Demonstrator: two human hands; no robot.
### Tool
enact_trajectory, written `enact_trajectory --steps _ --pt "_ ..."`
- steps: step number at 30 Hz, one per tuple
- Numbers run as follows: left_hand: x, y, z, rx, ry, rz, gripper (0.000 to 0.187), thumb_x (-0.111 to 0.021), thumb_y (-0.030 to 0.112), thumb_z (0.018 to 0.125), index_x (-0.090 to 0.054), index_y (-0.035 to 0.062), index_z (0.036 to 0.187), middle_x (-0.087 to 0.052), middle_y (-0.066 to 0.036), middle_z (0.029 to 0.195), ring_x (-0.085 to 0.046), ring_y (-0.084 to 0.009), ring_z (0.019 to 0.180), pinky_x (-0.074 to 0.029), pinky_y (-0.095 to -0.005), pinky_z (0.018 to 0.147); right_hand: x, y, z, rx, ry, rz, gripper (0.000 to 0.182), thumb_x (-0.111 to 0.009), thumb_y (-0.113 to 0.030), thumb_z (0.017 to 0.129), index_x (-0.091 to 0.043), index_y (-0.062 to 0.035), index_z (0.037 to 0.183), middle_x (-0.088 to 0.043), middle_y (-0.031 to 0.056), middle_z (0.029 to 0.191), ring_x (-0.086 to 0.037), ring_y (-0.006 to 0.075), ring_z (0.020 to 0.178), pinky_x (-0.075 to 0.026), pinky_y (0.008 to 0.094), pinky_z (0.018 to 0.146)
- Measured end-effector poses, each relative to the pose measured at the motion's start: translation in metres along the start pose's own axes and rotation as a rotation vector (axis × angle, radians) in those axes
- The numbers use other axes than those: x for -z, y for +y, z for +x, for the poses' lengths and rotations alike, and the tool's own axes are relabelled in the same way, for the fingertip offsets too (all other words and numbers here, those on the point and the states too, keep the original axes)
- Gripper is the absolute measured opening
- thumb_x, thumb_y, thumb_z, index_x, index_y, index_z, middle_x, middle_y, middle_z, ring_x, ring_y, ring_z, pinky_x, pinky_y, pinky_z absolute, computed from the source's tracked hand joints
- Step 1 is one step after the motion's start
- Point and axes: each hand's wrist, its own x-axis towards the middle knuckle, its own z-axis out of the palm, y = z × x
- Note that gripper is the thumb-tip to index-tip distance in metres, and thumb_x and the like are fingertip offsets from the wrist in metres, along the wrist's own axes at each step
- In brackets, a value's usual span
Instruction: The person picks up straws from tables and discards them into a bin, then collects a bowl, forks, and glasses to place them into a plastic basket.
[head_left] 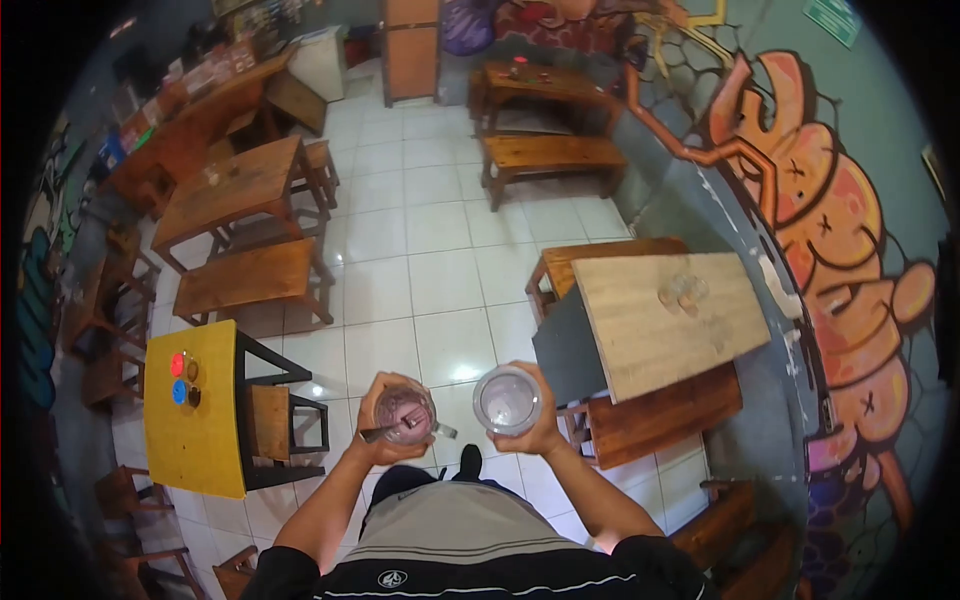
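Observation:
My left hand (pixel 370 440) is wrapped round a glass mug (pixel 410 418), held in front of my waist. Pinkish remains coat its inside, a spoon (pixel 372 434) leans over the rim, and the handle sticks out to the right. Level with it, my right hand (pixel 545 428) grips a clear drinking glass (pixel 508 402) from its right side. Seen from above, this glass has a round rim and a pale, whitish bottom. A strip of tiled floor shows between the two vessels.
At right, a light wood table (pixel 640 340) carries glasses (pixel 683 291), with a bench (pixel 665 415) alongside. A yellow table (pixel 195 440) with red-lidded and blue-lidded containers (pixel 180 391) stands left. Ahead, white floor tiles (pixel 430 215) run between benches and tables. A painted wall bounds the right.

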Motion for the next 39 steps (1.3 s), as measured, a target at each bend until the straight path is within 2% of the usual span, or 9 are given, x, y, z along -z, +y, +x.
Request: enact_trajectory --steps 2,11,18,22,26,33,35,38,39 --pt "0.021 -0.003 0.029 0.095 0.031 0.017 0.066 -0.081 0.007 0.057 -0.039 0.0049 0.108 -0.055 -0.014 0.104 -0.057 -0.0218 0.098 -0.048 -0.035 0.086 0.003 0.004 0.051 0.082 0.016 -0.068 0.079 -0.08 -0.016 0.048 -0.046 -0.0017 0.118 -0.06 0.0088 0.101 -0.06 0.0191 0.095 -0.047 0.0302 0.087" --pt "0.134 -0.072 0.161 0.073 0.222 0.031 0.062 -0.08 0.009 0.058 -0.041 0.0055 0.107 -0.057 -0.011 0.1 -0.058 -0.018 0.093 -0.05 -0.0333 0.082 -0.023 0.081 0.245 0.079 0.029 0.109 0.077 -0.078 -0.014 0.051 -0.043 -0.0014 0.119 -0.057 0.0087 0.103 -0.059 0.0189 0.097 -0.047 0.0315 0.087" --pt "0.229 -0.123 0.29 0.142 0.04 0.247 0.059 -0.077 0.006 0.06 -0.042 0.0037 0.107 -0.057 -0.01 0.099 -0.057 -0.018 0.092 -0.049 -0.0334 0.083 -0.027 0.113 0.364 0.102 0.195 0.034 0.076 -0.077 -0.013 0.052 -0.043 -0.0009 0.119 -0.058 0.0082 0.102 -0.059 0.0185 0.095 -0.048 0.0315 0.086" --pt "0.24 -0.13 0.38 -0.009 0.08 0.05 0.057 -0.076 0.005 0.06 -0.04 0.002 0.105 -0.055 -0.01 0.098 -0.057 -0.0182 0.092 -0.048 -0.0338 0.082 -0.016 0.125 0.424 0.102 0.288 0.011 0.076 -0.075 -0.012 0.053 -0.042 -0.0001 0.12 -0.057 0.0087 0.102 -0.059 0.018 0.095 -0.048 0.0314 0.086" --pt "0.259 -0.178 0.452 0.061 0.055 0.092 0.059 -0.075 0.002 0.058 -0.04 0.0041 0.106 -0.054 -0.012 0.101 -0.057 -0.0192 0.093 -0.05 -0.033 0.082 -0.005 0.154 0.489 0.096 0.337 0.03 0.074 -0.074 -0.01 0.053 -0.042 0.0007 0.119 -0.057 0.0091 0.101 -0.059 0.0178 0.094 -0.048 0.0311 0.084" --pt "0.282 -0.218 0.567 0.185 0.159 -0.116 0.059 -0.076 0.003 0.06 -0.041 0.0039 0.107 -0.055 -0.011 0.102 -0.058 -0.0194 0.095 -0.051 -0.0336 0.083 0.013 0.21 0.635 0.068 0.211 0.033 0.075 -0.075 -0.012 0.052 -0.043 -0.0014 0.118 -0.057 0.0086 0.102 -0.058 0.0182 0.095 -0.047 0.0324 0.086" --pt "0.298 -0.221 0.598 -0.057 0.125 0.002 0.058 -0.076 0.001 0.061 -0.041 0.0032 0.108 -0.056 -0.012 0.104 -0.058 -0.0197 0.096 -0.052 -0.033 0.083 0.008 0.22 0.684 0.078 0.138 0.037 0.075 -0.075 -0.012 0.052 -0.043 -0.0014 0.118 -0.057 0.0086 0.102 -0.058 0.0181 0.095 -0.047 0.0323 0.087" --pt "0.325 -0.246 0.615 0.188 0.242 0.06 0.058 -0.076 -0.001 0.06 -0.041 0.0029 0.107 -0.057 -0.012 0.103 -0.059 -0.0195 0.097 -0.051 -0.0319 0.083 -0.012 0.23 0.752 0.094 0.013 0.024 0.075 -0.075 -0.011 0.051 -0.043 -0.0013 0.118 -0.057 0.0084 0.104 -0.058 0.018 0.096 -0.047 0.0319 0.086" --pt "0.334 -0.237 0.638 0.012 0.258 0.107 0.059 -0.075 -0.002 0.058 -0.042 0.0036 0.107 -0.058 -0.012 0.102 -0.06 -0.0191 0.097 -0.051 -0.0318 0.083 -0.02 0.236 0.773 0.089 -0.022 0.045 0.075 -0.075 -0.011 0.051 -0.043 -0.0012 0.118 -0.057 0.0085 0.104 -0.058 0.0181 0.096 -0.047 0.0316 0.087"
